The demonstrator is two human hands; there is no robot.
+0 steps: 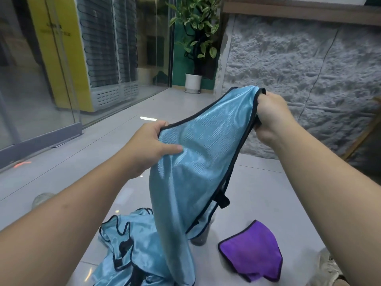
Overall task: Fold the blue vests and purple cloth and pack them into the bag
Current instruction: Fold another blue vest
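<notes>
A shiny light-blue vest (198,157) with black trim hangs in the air between both hands. My left hand (148,147) pinches its lower-left edge, thumb on the front of the fabric. My right hand (272,118) grips the top right corner, higher and farther away. The vest's bottom drapes down to the floor. A second blue vest (127,248) lies crumpled on the tiles at the lower left. The purple cloth (253,252), black-edged, lies loosely folded on the floor at the lower right. No bag is in view.
Glossy grey floor tiles (82,157) stretch ahead. A rough grey stone wall (299,69) stands to the right, a potted plant (195,44) at the back, glass panels (61,58) to the left. My shoe (327,271) shows at the bottom right.
</notes>
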